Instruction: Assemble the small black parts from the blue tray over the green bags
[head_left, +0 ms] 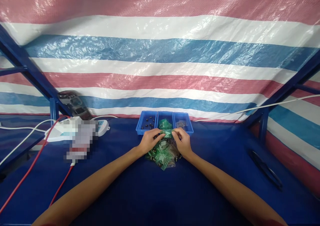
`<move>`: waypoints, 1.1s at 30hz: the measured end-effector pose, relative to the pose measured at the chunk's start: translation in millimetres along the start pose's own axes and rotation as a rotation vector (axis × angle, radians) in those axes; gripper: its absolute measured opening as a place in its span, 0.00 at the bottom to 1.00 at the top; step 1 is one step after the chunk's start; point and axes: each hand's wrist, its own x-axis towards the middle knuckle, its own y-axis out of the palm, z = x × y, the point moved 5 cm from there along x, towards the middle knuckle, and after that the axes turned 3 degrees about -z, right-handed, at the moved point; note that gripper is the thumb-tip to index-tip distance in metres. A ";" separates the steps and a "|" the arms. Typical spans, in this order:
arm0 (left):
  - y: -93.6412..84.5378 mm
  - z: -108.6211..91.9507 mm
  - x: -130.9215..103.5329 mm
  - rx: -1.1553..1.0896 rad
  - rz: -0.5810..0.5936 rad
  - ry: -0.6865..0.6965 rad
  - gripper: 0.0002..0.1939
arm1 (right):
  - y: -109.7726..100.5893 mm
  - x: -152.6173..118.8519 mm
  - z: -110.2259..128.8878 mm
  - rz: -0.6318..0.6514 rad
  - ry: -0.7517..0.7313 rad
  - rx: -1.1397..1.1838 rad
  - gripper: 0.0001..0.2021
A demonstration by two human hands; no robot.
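Nearest, the person's forearms reach across the dark blue bench (170,192) toward a loose pile of packets (163,156), green ones and clear ones mixed, many showing small metallic pieces inside. A few dark bits lie among them.

At the far side of this pile, the left hand (149,141) and the right hand (183,142) meet over one green packet (168,134). Each grip pinches it between thumb and fingers, the left at one end and the right at the other; the packet spans the gap between them. Whether it is being opened, straightened or merely looked over cannot be told, but the step in hand seems to be two-handed handling of a single packet. The next move appears to call for a steady pinch at both ends, so nothing inside spills.

Just beyond stand three blue bins side by side: the left bin (145,117) holds small dark pieces, the middle bin (165,116) green packaging, the right bin (180,116) clear packets. Behind them hangs a striped sheet (160,52).
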 end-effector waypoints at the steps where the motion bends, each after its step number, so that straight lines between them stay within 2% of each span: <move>1: -0.1 0.6 -0.6 -0.001 -0.010 0.000 0.14 | 1.3 -1.4 -0.6 -0.003 0.010 0.008 0.12; 10: -3.0 3.3 -5.1 -0.048 -0.103 -0.018 0.11 | 7.5 -1.4 11.7 0.051 -0.030 -0.009 0.09; 23: 0.5 5.1 -5.0 -0.054 -0.102 -0.052 0.12 | 6.2 0.2 12.3 0.030 -0.047 -0.049 0.11; 33: 5.3 4.5 -8.0 0.012 -0.055 -0.009 0.15 | 5.1 -3.7 11.6 0.011 -0.084 -0.064 0.11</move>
